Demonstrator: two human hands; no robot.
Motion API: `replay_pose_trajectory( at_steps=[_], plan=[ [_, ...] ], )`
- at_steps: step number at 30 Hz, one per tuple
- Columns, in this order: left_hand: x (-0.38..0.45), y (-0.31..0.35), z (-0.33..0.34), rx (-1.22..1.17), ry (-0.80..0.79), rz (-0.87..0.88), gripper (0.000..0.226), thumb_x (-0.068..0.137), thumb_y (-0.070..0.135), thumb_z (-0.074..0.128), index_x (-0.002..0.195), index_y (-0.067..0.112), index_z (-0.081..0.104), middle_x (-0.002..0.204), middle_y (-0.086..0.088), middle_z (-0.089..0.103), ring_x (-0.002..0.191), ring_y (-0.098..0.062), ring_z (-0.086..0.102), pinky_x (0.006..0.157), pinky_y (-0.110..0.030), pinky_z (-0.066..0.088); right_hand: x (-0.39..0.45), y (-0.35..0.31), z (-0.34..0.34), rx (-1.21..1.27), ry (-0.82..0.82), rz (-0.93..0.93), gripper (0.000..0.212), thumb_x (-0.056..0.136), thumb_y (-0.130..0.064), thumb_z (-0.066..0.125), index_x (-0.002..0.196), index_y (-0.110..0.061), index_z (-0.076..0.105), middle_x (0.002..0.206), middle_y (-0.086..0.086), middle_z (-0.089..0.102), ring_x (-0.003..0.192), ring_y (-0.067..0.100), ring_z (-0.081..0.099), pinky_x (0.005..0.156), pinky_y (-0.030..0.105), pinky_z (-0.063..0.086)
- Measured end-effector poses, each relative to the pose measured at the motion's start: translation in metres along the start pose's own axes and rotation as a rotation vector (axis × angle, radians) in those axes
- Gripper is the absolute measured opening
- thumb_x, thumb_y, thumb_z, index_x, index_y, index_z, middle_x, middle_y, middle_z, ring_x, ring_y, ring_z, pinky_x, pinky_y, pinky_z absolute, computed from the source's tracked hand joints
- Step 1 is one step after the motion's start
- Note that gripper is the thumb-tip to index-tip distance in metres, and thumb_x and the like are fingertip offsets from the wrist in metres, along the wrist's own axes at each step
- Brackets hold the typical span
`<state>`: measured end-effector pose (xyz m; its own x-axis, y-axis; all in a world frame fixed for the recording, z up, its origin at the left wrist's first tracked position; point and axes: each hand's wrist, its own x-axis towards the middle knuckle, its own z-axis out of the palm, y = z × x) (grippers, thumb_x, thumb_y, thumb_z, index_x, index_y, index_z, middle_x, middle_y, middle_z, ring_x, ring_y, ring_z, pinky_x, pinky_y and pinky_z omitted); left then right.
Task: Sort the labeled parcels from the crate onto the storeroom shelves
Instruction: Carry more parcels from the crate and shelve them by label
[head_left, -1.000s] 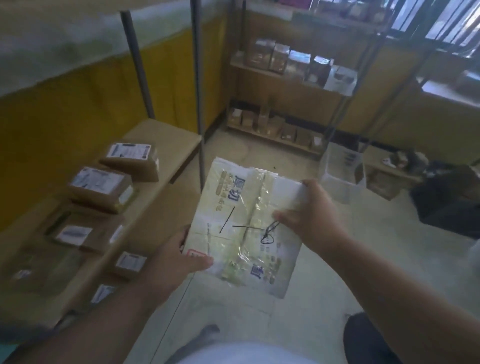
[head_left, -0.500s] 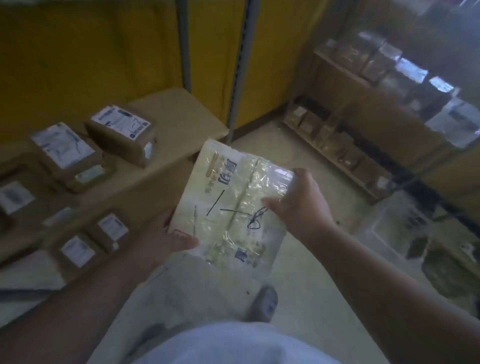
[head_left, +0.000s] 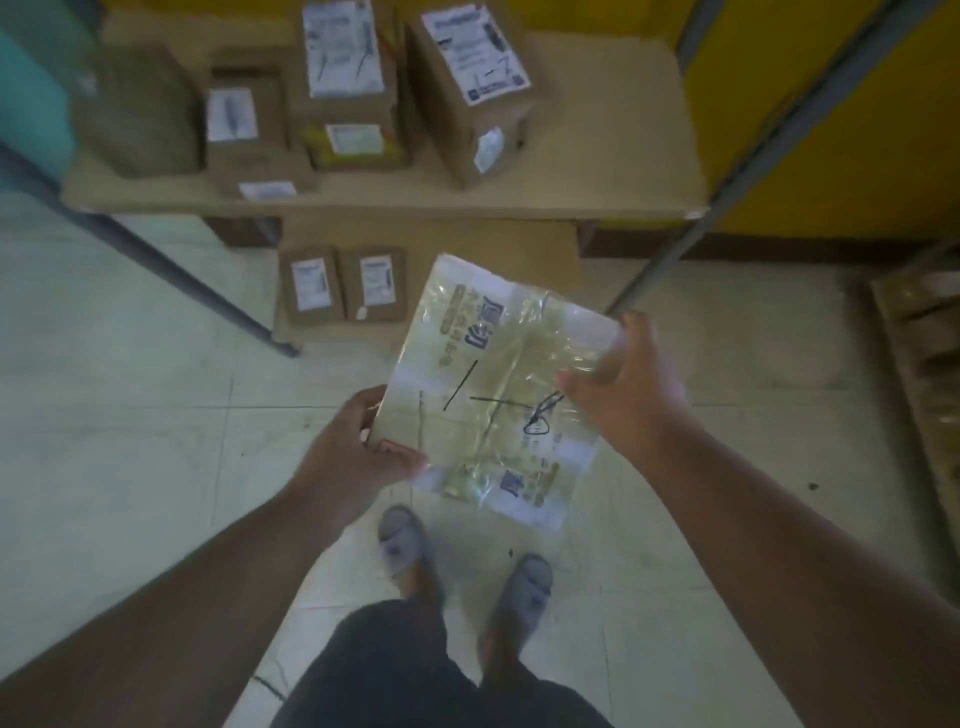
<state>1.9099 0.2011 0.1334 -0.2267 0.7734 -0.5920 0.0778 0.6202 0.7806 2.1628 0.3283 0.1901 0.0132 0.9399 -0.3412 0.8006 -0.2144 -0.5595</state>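
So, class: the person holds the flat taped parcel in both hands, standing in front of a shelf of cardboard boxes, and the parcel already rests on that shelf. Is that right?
Not quite. The head view shows the flat taped parcel held in the air over the floor, gripped by the left hand and right hand, short of the shelf with its cardboard boxes. The rest stands.

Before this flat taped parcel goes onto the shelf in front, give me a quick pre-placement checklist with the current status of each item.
1. Grip: left hand and right hand both hold the flat, tape-wrapped white parcel: ok.
2. Free space on the tan upper shelf board, right of the brown cardboard boxes: ok.
3. Parcel's printed address label readable: cannot tell; only pen marks show.
4. Path from parcel to shelf unobstructed: ok.
5. Grey shelf post at the right clear of the parcel: ok.
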Motion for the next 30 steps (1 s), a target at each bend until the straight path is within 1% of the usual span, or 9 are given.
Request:
replay_pose_trajectory(
  at_steps=[2,5,9,11,13,17,22,26,30],
  plan=[
    [0.017,-0.013,-0.010,0.096,0.036,0.010,0.073,0.064,0.024,0.088,0.125,0.038,0.052,0.101,0.009,0.072,0.090,-0.011,0.071,0.076,-0.035,0.058,0.016,-0.001,0.030,-0.020,-0.023,-0.004,0.079,0.074,-0.043,0.084,0.137,-0.029,0.038,0.101,-0.001,0.061,0.085,0.017,0.062,0.066,0.031,0.049],
    [0.043,-0.032,-0.023,0.239,0.052,0.080,0.071,0.078,0.032,0.081,0.135,0.043,0.039,0.097,0.014,0.070,0.086,-0.006,0.069,0.070,-0.030,0.052,0.042,-0.006,0.067,-0.069,-0.048,-0.016,0.083,0.078,-0.046,0.081,0.144,-0.032,0.033,0.110,-0.001,0.061,0.093,0.019,0.059,0.072,0.030,0.043],
    [0.078,-0.056,-0.028,0.327,0.063,0.165,0.083,0.088,0.038,0.071,0.150,0.051,0.018,0.097,0.023,0.065,0.088,-0.003,0.066,0.076,-0.030,0.053,0.079,-0.005,0.111,-0.102,-0.035,-0.076,0.087,0.081,-0.044,0.079,0.151,-0.033,0.028,0.131,0.006,0.059,0.112,0.025,0.059,0.086,0.030,0.044],
    [0.102,-0.069,-0.030,0.362,0.028,0.181,0.090,0.088,0.042,0.070,0.151,0.056,0.007,0.092,0.029,0.062,0.084,0.003,0.065,0.074,-0.025,0.051,0.100,0.002,0.136,-0.119,-0.018,-0.092,0.080,0.084,-0.044,0.076,0.149,-0.034,0.030,0.136,0.009,0.055,0.116,0.028,0.058,0.085,0.028,0.041],
    [0.130,-0.082,-0.031,0.430,-0.016,0.218,0.094,0.086,0.048,0.071,0.147,0.063,0.002,0.094,0.026,0.064,0.084,0.003,0.066,0.074,-0.025,0.055,0.123,0.012,0.160,-0.141,-0.002,-0.097,0.069,0.087,-0.044,0.072,0.144,-0.035,0.035,0.135,0.009,0.053,0.113,0.028,0.058,0.081,0.026,0.037],
    [0.199,-0.103,-0.028,0.564,0.003,0.235,0.090,0.083,0.053,0.070,0.148,0.061,0.009,0.100,0.014,0.067,0.081,-0.001,0.064,0.073,-0.026,0.055,0.181,0.036,0.202,-0.151,-0.059,-0.181,0.059,0.089,-0.046,0.067,0.141,-0.038,0.041,0.140,0.004,0.047,0.116,0.022,0.055,0.081,0.024,0.036],
    [0.293,-0.118,-0.012,0.692,0.192,0.280,0.083,0.081,0.064,0.063,0.150,0.057,0.016,0.091,0.007,0.058,0.088,-0.016,0.055,0.071,-0.031,0.043,0.266,0.055,0.242,-0.193,-0.187,-0.279,0.082,0.077,-0.059,0.074,0.147,-0.040,0.035,0.154,-0.001,0.033,0.133,0.021,0.046,0.091,0.027,0.035],
    [0.358,-0.119,0.011,0.659,0.268,0.280,0.076,0.083,0.066,0.059,0.150,0.052,0.026,0.097,0.010,0.053,0.093,-0.016,0.051,0.075,-0.029,0.039,0.328,0.063,0.264,-0.230,-0.277,-0.276,0.104,0.063,-0.069,0.080,0.149,-0.046,0.027,0.161,-0.001,0.019,0.138,0.027,0.041,0.099,0.035,0.040],
    [0.413,-0.121,0.027,0.521,0.312,0.288,0.071,0.084,0.061,0.065,0.147,0.047,0.034,0.105,0.014,0.052,0.095,-0.011,0.055,0.082,-0.030,0.047,0.382,0.061,0.286,-0.272,-0.217,-0.344,0.104,0.062,-0.062,0.084,0.149,-0.044,0.031,0.158,0.002,0.024,0.135,0.026,0.043,0.091,0.027,0.035]
  ],
)
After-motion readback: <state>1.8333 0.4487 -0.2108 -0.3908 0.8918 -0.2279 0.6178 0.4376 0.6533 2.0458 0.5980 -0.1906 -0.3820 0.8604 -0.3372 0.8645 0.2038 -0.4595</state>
